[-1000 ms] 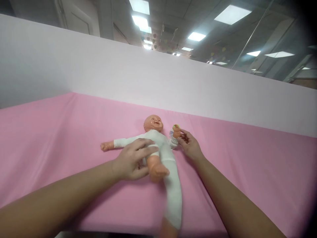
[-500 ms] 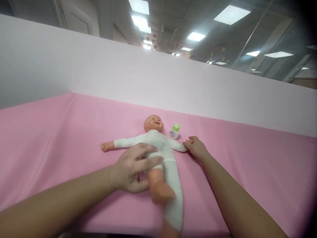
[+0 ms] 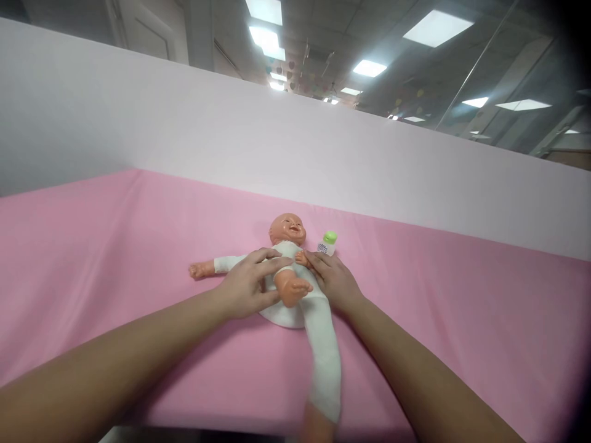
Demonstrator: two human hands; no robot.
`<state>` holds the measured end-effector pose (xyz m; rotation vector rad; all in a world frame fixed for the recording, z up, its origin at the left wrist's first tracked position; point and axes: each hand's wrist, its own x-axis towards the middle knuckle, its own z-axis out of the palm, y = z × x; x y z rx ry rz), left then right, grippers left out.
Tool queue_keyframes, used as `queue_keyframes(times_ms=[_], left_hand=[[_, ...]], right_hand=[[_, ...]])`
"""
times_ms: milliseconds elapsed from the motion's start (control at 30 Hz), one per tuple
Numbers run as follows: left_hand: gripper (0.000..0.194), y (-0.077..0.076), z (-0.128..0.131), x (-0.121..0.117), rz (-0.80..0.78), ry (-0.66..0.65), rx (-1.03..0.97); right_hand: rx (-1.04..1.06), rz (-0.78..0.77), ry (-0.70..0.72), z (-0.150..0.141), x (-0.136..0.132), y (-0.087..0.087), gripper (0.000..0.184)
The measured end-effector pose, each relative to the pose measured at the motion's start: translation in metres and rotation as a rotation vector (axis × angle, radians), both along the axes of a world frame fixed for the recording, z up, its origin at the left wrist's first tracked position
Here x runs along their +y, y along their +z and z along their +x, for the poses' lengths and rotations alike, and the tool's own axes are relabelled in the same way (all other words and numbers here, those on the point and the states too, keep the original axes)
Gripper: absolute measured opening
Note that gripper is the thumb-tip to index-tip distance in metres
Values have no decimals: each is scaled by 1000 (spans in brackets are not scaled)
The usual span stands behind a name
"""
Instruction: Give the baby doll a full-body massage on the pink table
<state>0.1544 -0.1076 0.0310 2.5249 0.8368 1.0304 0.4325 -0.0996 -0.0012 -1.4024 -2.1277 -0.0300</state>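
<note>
A baby doll (image 3: 318, 320) with a white cloth body lies on its back, its head toward the wall. My left hand (image 3: 252, 283) is wrapped round one of its legs, which is bent up so the foot is over the belly. In my right hand (image 3: 336, 282) is the doll's arm, folded across the chest with its small hand close to the raised foot. The other leg stretches toward me, and the other arm lies out to the left. A small bottle (image 3: 327, 243) with a green cap stands beside the doll's head, partly behind my right hand.
A pink cover (image 3: 184, 381) spreads under the doll, and its front edge is near the bottom of the view. Behind it rises a white wall panel (image 3: 231, 135), with glass above that shows ceiling lights.
My left hand has pushed the bent leg up toward the doll's chest. My right hand has brought the doll's arm in from the right side across the chest.
</note>
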Motion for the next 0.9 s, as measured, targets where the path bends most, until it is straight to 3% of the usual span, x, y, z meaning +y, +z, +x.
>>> queue_keyframes(times_ms=[100,200,300,400,500,600,733,833,900], left_hand=[[53,-2,0,0,37,0,5],[54,-4,0,-1,123,-39,-27],[58,-2,0,-7,220,-205,-119],[61,3,0,-18,194,-349,-187],[57,5,3,-30,174,-429,-161],[56,4,5,-38,192,-465,-114],[62,5,4,-34,263,-369,-147],[56,6,0,-23,319,-177,-196],[52,4,-3,-13,299,-36,-186]], right_hand=[[-2,-33,-36,-3,-2,2,49],[155,-55,-79,6,-2,4,54],[386,-57,-194,25,2,4,62],[554,-23,-383,50,11,1,67],[539,-149,-558,75,21,-6,61],[488,-270,-571,90,26,-12,48],[500,-245,-576,88,24,-11,60],[531,-129,-553,70,18,-7,71],[508,-30,-433,52,13,-5,69]])
